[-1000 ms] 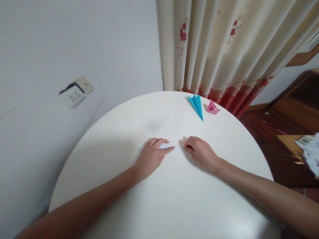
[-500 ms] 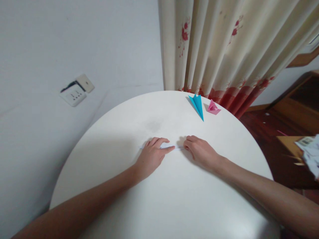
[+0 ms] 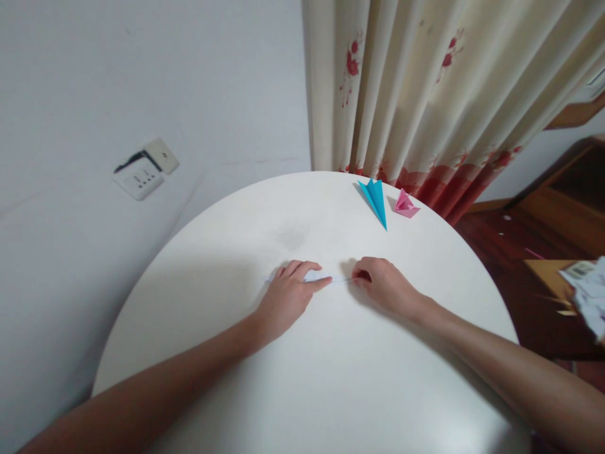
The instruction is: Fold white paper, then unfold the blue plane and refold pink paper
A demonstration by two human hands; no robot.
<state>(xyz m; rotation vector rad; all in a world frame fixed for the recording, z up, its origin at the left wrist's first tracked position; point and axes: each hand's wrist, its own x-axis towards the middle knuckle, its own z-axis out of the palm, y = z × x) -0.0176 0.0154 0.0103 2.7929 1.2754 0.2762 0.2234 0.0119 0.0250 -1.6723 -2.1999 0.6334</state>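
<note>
Fingers (image 3: 316,283) pin white paper (image 3: 326,277), seemingly lying left-right.

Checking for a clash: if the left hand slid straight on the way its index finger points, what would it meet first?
Most likely the right hand: the left hand points along the white paper toward those fingertips.

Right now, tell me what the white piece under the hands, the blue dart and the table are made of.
White piece: apparently thin paper, pressed flat. Blue dart: coloured paper, matte, with sharp creases. Table: smooth white top with a soft sheen, perhaps laminate or painted; unclear.
</note>
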